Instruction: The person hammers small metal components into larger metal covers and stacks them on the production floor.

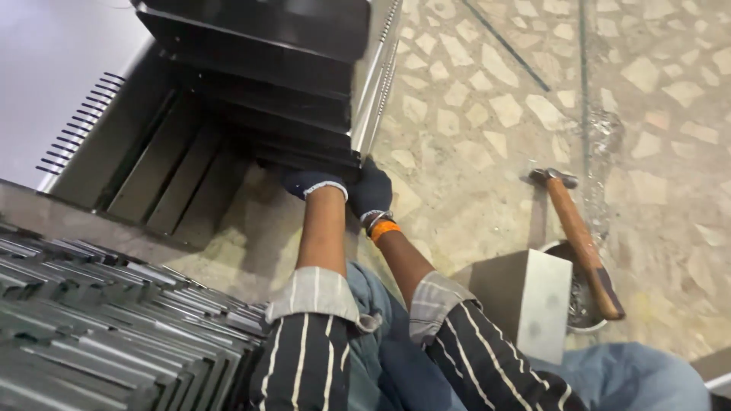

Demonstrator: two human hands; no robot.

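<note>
Both of my hands wear dark gloves and reach under the lower edge of a dark metal cabinet [304, 84] lying on the floor. My left hand [308, 183] grips the bottom rim of the cabinet from below. Beside it my right hand [371, 190] holds the cabinet's bright corner edge, with an orange band and a bracelet on the wrist. Striped sleeves are rolled up on both forearms. The fingertips are hidden under the metal.
A wooden-handled hammer [580, 240] rests across a small bowl [582, 304] of metal bits on the stone-patterned floor. A grey metal block [525, 293] stands next to the bowl. A stack of grey metal strips [99, 327] fills the lower left.
</note>
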